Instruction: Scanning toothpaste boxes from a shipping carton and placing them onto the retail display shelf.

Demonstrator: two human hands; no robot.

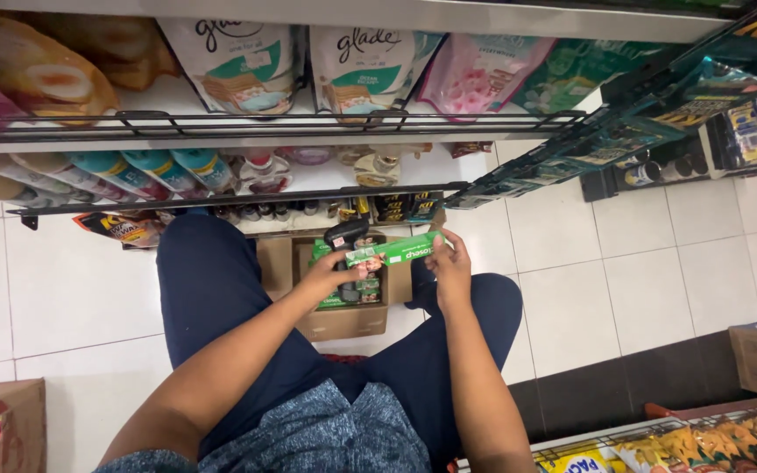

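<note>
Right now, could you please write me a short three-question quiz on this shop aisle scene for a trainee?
1. True or false: the green carton is held at both ends, by the left hand and the right hand.
2. Multiple choice: what lies directly under the carton? A) a wire basket B) an open cardboard box C) a bucket
3. Fill the gap: the black handheld tool sits by the ___ hand.

Key: 1 true. 2 B; the box stands on the white tiled floor between the person's knees, with more green cartons inside. 3 left.
</note>
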